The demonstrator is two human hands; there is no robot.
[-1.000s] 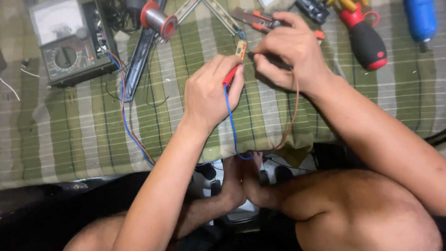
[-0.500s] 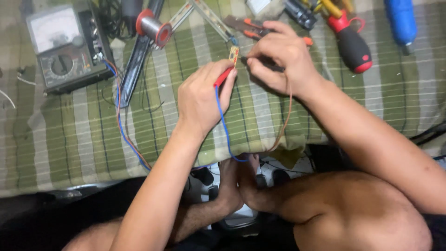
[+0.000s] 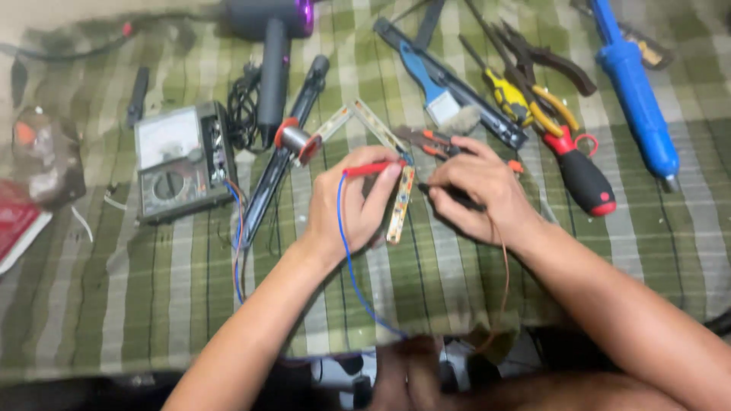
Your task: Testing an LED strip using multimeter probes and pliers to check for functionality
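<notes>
Hands unmoved, view shifted | left hand (image 3: 346, 202) pinches red probe (image 3: 373, 167) | right hand (image 3: 476, 190) grips black probe (image 3: 451, 195) | pale LED strip (image 3: 400, 204)

Two bare forearms reaching up from the lower edge, converging near the middle. Left hand (image 3: 346, 205) curled palm-down, thumb and forefinger pinched closed on a thin red probe with a blue lead, wrist bent slightly inward. Right hand (image 3: 480, 190) close beside it, knuckles up, fingers folded round what seems a slim black probe, though blurred. Both hands near each other, apparently not touching. Bare knees below.
</notes>
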